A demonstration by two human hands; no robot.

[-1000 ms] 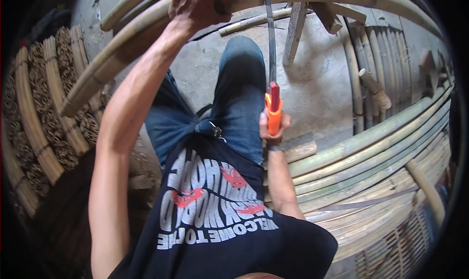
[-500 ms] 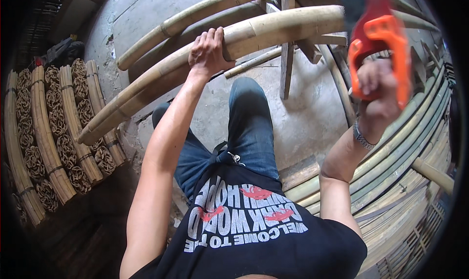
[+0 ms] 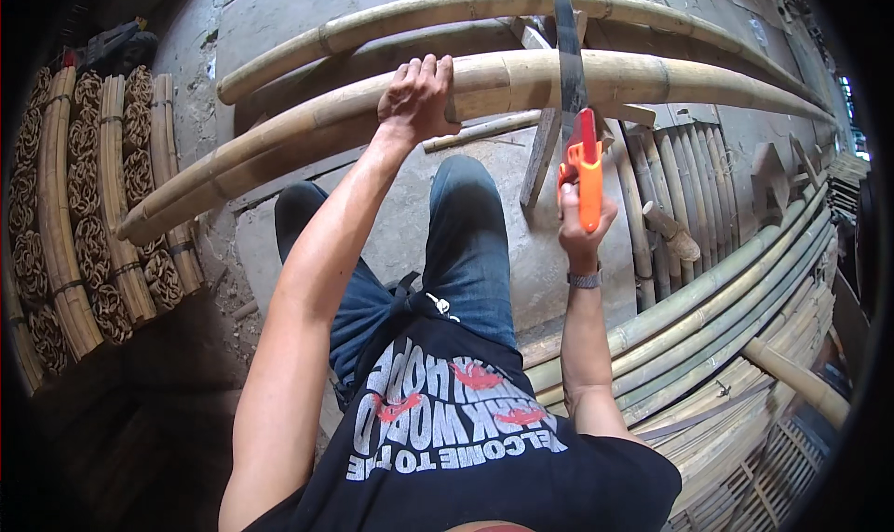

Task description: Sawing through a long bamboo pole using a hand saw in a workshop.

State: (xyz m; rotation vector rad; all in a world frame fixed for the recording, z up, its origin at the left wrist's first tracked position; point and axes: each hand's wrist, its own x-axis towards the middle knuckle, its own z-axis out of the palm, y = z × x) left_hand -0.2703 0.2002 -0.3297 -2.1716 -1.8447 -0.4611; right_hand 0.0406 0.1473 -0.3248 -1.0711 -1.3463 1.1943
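A long, thick bamboo pole (image 3: pixel 507 80) lies crosswise in front of my knees, its left end lower and nearer. My left hand (image 3: pixel 416 101) grips it from above, left of the middle, with the fingers over the top and the thumb on the near side. My right hand (image 3: pixel 579 236) is closed round the orange and red handle of a hand saw (image 3: pixel 589 183). The saw's dark blade points away from me and lies across the top of the pole, right of my left hand. Whether the teeth have cut in does not show.
Behind lies a second bamboo pole (image 3: pixel 410 15). A wooden support (image 3: pixel 540 160) stands under the near pole. Strapped bamboo bundles (image 3: pixel 79 290) are stacked at the left. Greenish poles (image 3: pixel 689 323) and split strips (image 3: pixel 736 420) lie at the right, beside a short cut piece (image 3: pixel 670 231).
My right hand has brought the saw down and leftward from the upper right onto the pole. My left hand keeps its grip. The view has shifted, showing more on the right.
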